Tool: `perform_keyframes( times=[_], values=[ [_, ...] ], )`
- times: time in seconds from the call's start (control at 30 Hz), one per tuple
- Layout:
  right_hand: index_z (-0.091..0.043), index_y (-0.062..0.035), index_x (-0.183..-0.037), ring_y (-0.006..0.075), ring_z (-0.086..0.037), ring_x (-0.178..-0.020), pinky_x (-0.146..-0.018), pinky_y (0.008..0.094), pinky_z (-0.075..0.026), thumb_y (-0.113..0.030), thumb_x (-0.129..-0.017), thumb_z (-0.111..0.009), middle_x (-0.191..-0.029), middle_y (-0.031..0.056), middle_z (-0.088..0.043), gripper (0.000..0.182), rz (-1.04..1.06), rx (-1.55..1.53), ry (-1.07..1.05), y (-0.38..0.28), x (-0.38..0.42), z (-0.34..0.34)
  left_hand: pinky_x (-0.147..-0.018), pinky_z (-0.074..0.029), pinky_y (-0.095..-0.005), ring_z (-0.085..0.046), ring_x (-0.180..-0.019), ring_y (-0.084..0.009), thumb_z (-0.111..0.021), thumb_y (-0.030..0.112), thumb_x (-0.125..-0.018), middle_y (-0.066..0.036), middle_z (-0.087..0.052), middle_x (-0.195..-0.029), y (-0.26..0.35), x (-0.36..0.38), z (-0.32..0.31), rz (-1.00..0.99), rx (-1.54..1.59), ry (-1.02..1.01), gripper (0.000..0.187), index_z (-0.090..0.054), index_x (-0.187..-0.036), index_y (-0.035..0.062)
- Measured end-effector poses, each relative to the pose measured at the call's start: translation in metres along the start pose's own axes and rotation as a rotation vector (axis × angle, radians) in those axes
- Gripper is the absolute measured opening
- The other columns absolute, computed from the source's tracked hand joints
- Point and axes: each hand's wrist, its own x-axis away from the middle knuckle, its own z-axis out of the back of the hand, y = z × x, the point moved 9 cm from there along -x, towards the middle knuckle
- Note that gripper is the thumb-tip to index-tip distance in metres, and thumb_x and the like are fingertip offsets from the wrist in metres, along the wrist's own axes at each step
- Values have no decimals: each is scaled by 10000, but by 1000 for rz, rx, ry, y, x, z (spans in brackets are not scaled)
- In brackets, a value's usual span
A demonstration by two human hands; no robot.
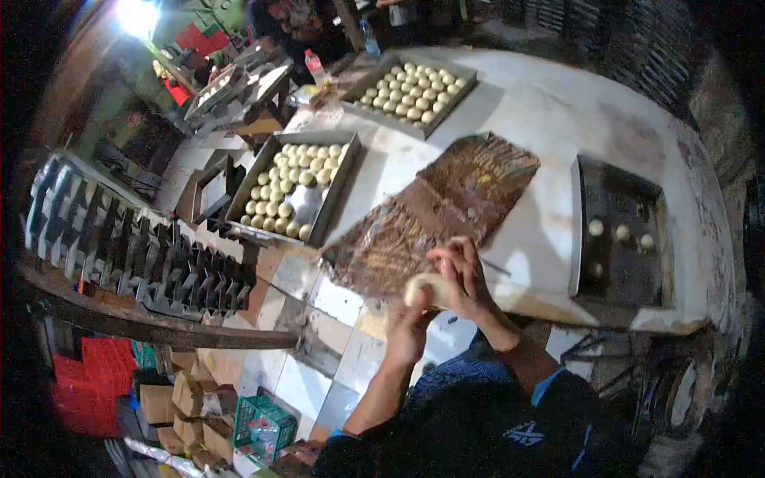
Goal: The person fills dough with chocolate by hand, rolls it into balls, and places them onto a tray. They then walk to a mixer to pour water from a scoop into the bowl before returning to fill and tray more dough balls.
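Observation:
A pale, flattened piece of dough (437, 291) is between my two hands, above the near edge of the table. My left hand (408, 334) grips its left end, thumb on top. At its other end my right hand (470, 283) is closed on the dough, the upper fingers raised and bent. Just beyond the hands lies a long spread of brown, crumbly-looking paste (446, 203), its surface streaked and uneven. A thin stick-like tool (496, 269) shows beside my right hand.
Dough balls fill one metal tray (356, 171) at left and another (472, 84) farther back. A dark tray (580, 239) at right holds several balls. Stacked metal pans (143, 255) stand at far left. Bottles (314, 65) stand behind; a green crate (259, 430) sits below.

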Motion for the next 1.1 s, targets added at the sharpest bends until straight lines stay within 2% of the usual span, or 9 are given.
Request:
perform_keyframes(
  times=[0.07, 0.2, 0.33, 0.4, 0.5, 0.67, 0.8, 1.0, 1.1],
  values=[
    [-624, -26, -965, 241, -518, -938, -859, 363, -391, -391, -964, -366, -1018, 118, -503, 447, 158, 12, 147, -24, 20, -37, -830, -478, -301, -600, -909, -174, -475, 273, -973, -116, -616, -1009, -5, 24, 46, -72, 12, 71, 359, -554, -1119, -45],
    [-600, 15, -824, 263, -570, -686, -626, 349, -445, -329, -951, -419, -773, 143, -568, 409, 192, -50, -91, -21, 47, -94, -844, -479, -309, -586, -858, -156, -561, 302, -926, -44, -592, -929, -29, 69, 86, 176, 244, 181, 287, -563, -1015, 29],
    [-579, 44, -876, 318, -593, -797, -700, 406, -458, -182, -865, -552, -837, 208, -593, 228, -355, 361, -183, 59, 31, -40, -1018, -397, -410, -516, -1177, -294, -571, 346, -900, -220, -528, -1246, -27, 71, 85, 216, 297, 0, 537, -483, -1214, -81],
    [-565, 48, -945, 367, -597, -849, -719, 459, -460, -54, -750, -579, -882, 213, -609, 220, -162, 917, 32, 96, 22, 14, -1044, -365, -417, -485, -1217, -303, -557, 348, -904, -240, -472, -1319, -21, 64, 84, 175, 235, -91, 597, -433, -1272, -106],
    [-506, 64, -1084, 416, -557, -954, -801, 501, -427, -19, -716, -572, -1013, 264, -572, 384, -131, 1063, -53, 150, 11, 30, -1019, -376, -401, -499, -1205, -257, -531, 335, -921, -143, -471, -1362, -9, 38, 81, 107, 147, -86, 553, -444, -1289, -69],
    [-460, 24, -1234, 418, -536, -1011, -862, 501, -424, -12, -745, -549, -1062, 246, -539, 498, -135, 952, -41, 194, 9, 24, -976, -393, -378, -518, -1148, -219, -483, 271, -960, -97, -536, -1243, 7, -7, 95, 15, -17, 47, 531, -325, -1423, 62],
    [-487, -35, -1250, 381, -599, -886, -738, 460, -498, -4, -780, -507, -1017, 208, -560, 471, -89, 982, -231, 150, -2, 22, -1005, -379, -356, -505, -1166, -219, -511, 237, -947, -85, -467, -1334, 5, -39, 122, 1, -16, 108, 583, -267, -1456, 94],
    [-488, -69, -1257, 345, -634, -762, -664, 451, -514, -29, -790, -475, -988, 170, -583, 469, 19, 843, -250, 155, -23, 31, -1023, -371, -391, -503, -1177, -257, -458, 250, -942, -156, -499, -1288, -13, -77, 111, 36, 17, 158, 537, -334, -1400, -1],
    [-559, -19, -1175, 340, -643, -734, -672, 408, -519, -49, -806, -507, -925, 162, -630, 374, -155, 872, -449, 164, -28, 40, -987, -416, -388, -545, -1121, -256, -499, 210, -936, -153, -542, -1233, -23, -86, 100, 45, 30, 233, 443, -445, -1301, -36]
  ],
)
